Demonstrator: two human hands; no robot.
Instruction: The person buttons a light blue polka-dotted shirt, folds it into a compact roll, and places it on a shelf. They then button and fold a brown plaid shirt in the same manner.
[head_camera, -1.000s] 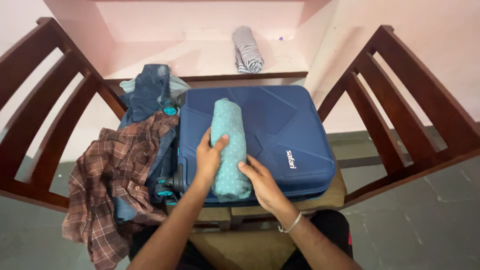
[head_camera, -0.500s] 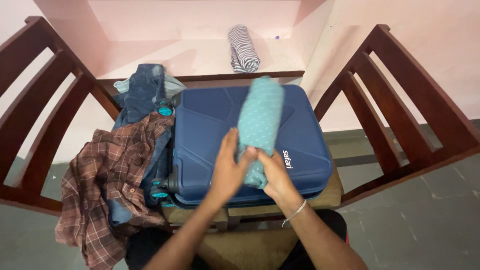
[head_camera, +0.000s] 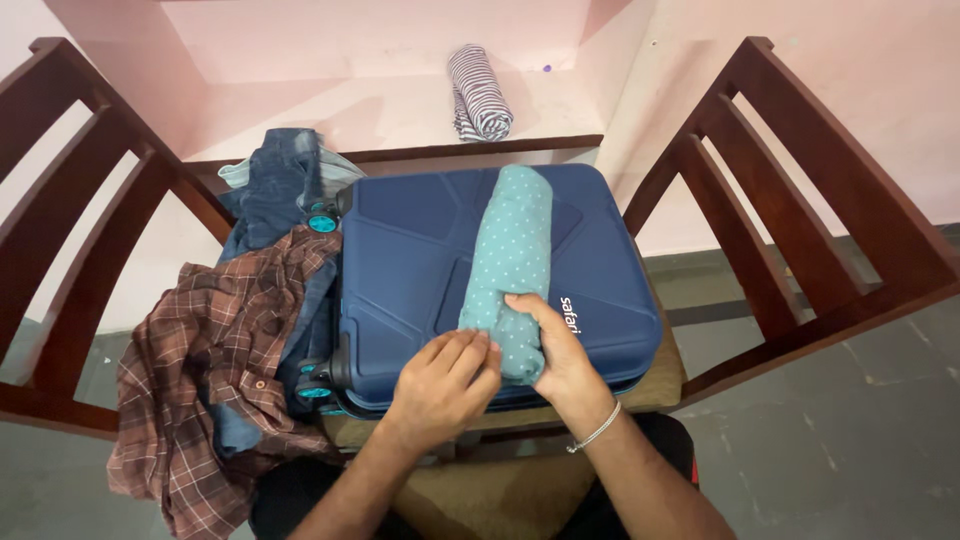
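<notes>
A teal dotted roll (head_camera: 512, 262) lies lengthwise on the blue suitcase (head_camera: 410, 270), right of the lid's middle, its near end at the front edge. The right hand (head_camera: 560, 355) curls around that end; the left hand (head_camera: 443, 385), fingers bent, pinches it from the left. A plaid shirt (head_camera: 215, 370) and jeans (head_camera: 285, 190) hang off the suitcase's left side. A striped roll (head_camera: 478, 92) sits on the shelf (head_camera: 350, 110) beyond.

Suitcase (head_camera: 420, 270) lid left of the rolled teal cloth (head_camera: 512, 260) was bare, passable. Clothes pile (head_camera: 225, 340) blocked its left edge; chair backs (head_camera: 800, 190) hemmed both sides. Shelf (head_camera: 330, 115) behind open beside striped roll (head_camera: 478, 92).
</notes>
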